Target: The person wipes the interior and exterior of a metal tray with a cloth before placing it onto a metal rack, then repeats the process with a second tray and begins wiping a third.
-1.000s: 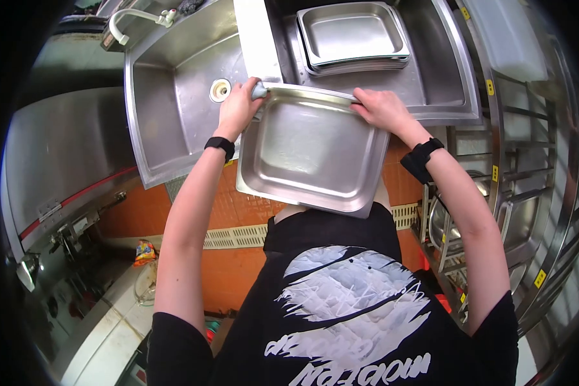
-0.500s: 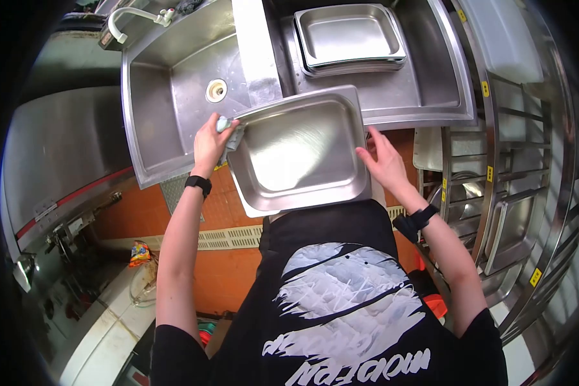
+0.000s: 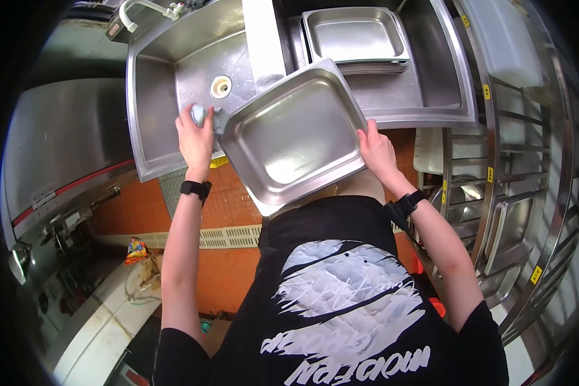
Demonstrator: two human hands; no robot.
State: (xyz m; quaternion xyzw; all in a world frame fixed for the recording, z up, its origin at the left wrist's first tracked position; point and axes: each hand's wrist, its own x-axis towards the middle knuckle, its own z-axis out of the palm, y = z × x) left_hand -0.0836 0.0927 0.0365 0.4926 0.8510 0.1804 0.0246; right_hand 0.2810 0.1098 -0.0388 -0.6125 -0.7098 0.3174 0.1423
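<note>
A rectangular stainless steel food pan [image 3: 293, 135] is tilted in front of my body, its hollow side facing me. My right hand [image 3: 379, 153] grips its right rim, thumb on the inner side and fingers behind. Bunched in my left hand [image 3: 195, 140] is a pale grey-blue cloth [image 3: 199, 116], and a loose end of it hangs toward the pan's left edge. That hand is just left of the pan, over the front of the left sink basin [image 3: 157, 122].
Several similar pans [image 3: 357, 35] are stacked in the right sink basin [image 3: 434, 71]. A white faucet [image 3: 149, 8] stands at the back left. On the right, a metal rack [image 3: 489, 174] holds more pans. A steel cabinet [image 3: 71, 141] borders the left side.
The pan has turned counter-clockwise, its right corner rising. My right hand has closed on its right rim. My left hand with the cloth has moved left, away from the pan's edge.
</note>
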